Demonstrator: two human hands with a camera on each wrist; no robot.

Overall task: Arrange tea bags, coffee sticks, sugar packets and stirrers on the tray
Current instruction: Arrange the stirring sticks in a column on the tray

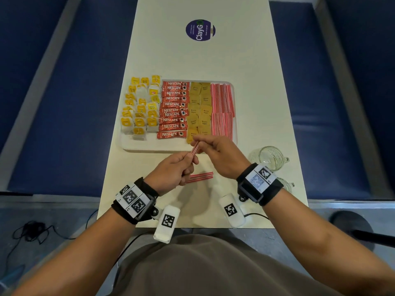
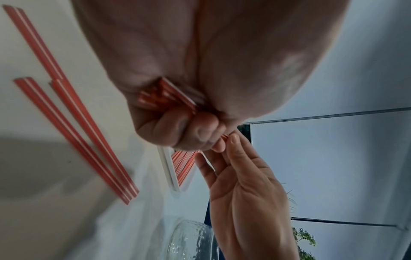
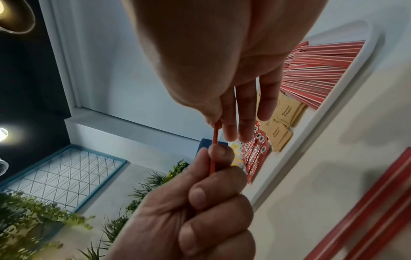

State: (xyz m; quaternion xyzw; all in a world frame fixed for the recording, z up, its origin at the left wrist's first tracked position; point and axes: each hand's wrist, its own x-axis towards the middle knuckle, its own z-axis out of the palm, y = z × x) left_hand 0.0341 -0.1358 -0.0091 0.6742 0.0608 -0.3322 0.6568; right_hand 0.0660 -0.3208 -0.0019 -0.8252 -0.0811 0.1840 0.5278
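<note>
A white tray holds rows of yellow tea bags, red coffee sticks, brown sugar packets and red-and-white stirrers. Just in front of the tray, both hands hold a small bundle of stirrers above the table. My left hand grips its lower end in a fist, seen close in the left wrist view as the bundle. My right hand pinches the upper end between thumb and fingers, and that stirrer shows thin and red in the right wrist view.
A few loose stirrers lie on the table under my hands. Two glass mugs stand near the right table edge. A round purple sticker sits far up the table. Blue seats flank the narrow table.
</note>
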